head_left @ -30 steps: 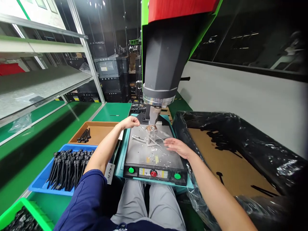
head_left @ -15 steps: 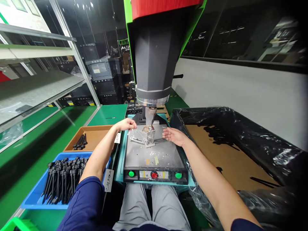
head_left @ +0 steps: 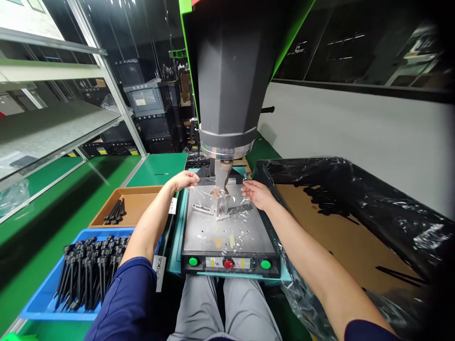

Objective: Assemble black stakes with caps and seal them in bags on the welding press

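Film of clear, thin plastic (head_left: 203, 189) pinched in left hand (head_left: 185, 180); right hand (head_left: 258, 193) loosely extended, its hold unclear; upright silver metal fixture (head_left: 221, 204) between both hands, slightly nearer.

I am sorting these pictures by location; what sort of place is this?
Probably a factory workstation: a press-like machine with green buttons, a blue tray of black parts, and stacked crates behind.

The person wears a navy-blue top with a short left sleeve (head_left: 124, 293) hemmed near the elbow, a matching right sleeve (head_left: 368, 330) partly in view, and light grey, softly creased trousers (head_left: 202, 308), with left hand (head_left: 185, 180) and right hand (head_left: 259, 194) both bare.
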{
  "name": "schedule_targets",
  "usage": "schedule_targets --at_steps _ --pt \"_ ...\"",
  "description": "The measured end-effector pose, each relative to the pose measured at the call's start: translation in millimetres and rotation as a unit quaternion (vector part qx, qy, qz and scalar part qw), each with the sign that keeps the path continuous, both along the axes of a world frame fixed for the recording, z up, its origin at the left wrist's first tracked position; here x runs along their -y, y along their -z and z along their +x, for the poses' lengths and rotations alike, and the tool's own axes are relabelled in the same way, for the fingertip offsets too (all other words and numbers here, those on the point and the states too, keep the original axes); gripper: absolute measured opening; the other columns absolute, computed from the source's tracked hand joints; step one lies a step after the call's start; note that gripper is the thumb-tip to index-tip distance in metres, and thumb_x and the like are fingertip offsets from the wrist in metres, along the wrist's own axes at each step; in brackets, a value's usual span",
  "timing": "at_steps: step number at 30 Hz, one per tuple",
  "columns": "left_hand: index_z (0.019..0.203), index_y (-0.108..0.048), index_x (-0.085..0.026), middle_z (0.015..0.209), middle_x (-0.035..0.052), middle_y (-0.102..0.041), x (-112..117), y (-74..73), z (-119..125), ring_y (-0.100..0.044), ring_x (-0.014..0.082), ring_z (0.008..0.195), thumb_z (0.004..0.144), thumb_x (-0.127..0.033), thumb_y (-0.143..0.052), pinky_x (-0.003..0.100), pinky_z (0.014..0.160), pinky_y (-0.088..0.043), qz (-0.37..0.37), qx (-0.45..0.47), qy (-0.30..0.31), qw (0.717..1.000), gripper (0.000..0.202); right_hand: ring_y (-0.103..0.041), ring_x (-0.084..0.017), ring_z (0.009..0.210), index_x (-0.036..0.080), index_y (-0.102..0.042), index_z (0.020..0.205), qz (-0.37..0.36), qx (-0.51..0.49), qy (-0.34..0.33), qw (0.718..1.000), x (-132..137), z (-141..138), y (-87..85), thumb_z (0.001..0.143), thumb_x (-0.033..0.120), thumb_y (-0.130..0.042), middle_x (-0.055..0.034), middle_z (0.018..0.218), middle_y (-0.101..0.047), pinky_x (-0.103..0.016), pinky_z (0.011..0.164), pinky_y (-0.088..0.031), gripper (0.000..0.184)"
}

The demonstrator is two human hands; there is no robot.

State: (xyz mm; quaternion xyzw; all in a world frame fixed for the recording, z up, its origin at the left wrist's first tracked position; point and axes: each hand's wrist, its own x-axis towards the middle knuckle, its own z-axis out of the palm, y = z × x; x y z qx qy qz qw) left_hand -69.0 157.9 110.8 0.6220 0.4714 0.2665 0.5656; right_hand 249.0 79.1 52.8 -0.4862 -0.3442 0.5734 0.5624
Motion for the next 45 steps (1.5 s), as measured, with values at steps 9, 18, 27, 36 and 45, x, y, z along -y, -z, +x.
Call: schedule_targets --at_steps 9,18,27,36,45 --pt "0.072 -0.060 -0.013 0.063 0.0018 -0.066 -23.0 26.8 18.6 -0.041 0.0034 0.038 0.068 -0.032 -0.081 0.019 0.039 -0.027 0.088 0.015 -0.117 0.989 0.028 -0.057 -0.008 0.043 0.017 -0.057 0.079 -0.032 0.064 0.030 0.997 -23.9 2.2 21.3 0.084 0.025 -0.073 -0.0015 0.064 -0.066 -0.014 0.032 -0.033 0.018" --pt "0.070 -0.060 -0.013 0.063 0.0020 -0.066 -25.6 42.7 20.2 -0.042 0.0041 0.038 0.069 -0.033 -0.081 0.019 0.039 -0.025 0.069 0.003 -0.142 0.987 0.029 -0.058 -0.009 0.045 0.017 -0.059 0.082 -0.059 0.035 0.035 0.997 -20.2 2.2 27.8 0.089 0.022 -0.065 -0.0012 0.063 -0.065 -0.015 0.035 -0.040 0.011" --pt "0.072 -0.058 -0.014 0.059 -0.0008 -0.061 -17.6 42.2 25.5 -0.050 0.0067 0.044 0.069 -0.031 -0.081 0.018 0.042 -0.031 0.065 -0.009 -0.191 0.979 0.028 -0.056 -0.008 0.045 0.019 -0.057 0.085 -0.075 0.022 0.065 0.995 -15.1 5.2 32.3 0.085 0.020 -0.070 0.0006 0.063 -0.064 -0.015 0.037 -0.043 0.012" --pt "0.093 -0.063 -0.014 0.087 0.0088 -0.071 7.7 26.7 -0.9 -0.065 0.0179 0.086 0.075 -0.029 -0.074 0.024 0.070 -0.048 0.137 -0.045 -0.327 0.934 0.026 -0.062 -0.011 0.056 0.023 -0.055 0.089 -0.051 0.062 0.177 0.981 9.8 24.8 40.1 0.086 0.035 -0.065 -0.0004 0.071 -0.065 -0.021 0.049 -0.052 0.017" --pt "0.119 -0.055 -0.018 0.122 0.0111 -0.064 133.5 45.1 -1.2 -0.062 0.0164 0.110 0.090 -0.032 -0.053 0.025 0.086 -0.052 0.242 0.070 -0.407 0.878 0.033 -0.059 -0.014 0.056 0.020 -0.063 0.091 0.025 0.132 0.172 0.976 180.0 1.7 98.9 0.069 0.048 -0.073 -0.0044 0.073 -0.066 -0.026 0.050 -0.049 0.037"
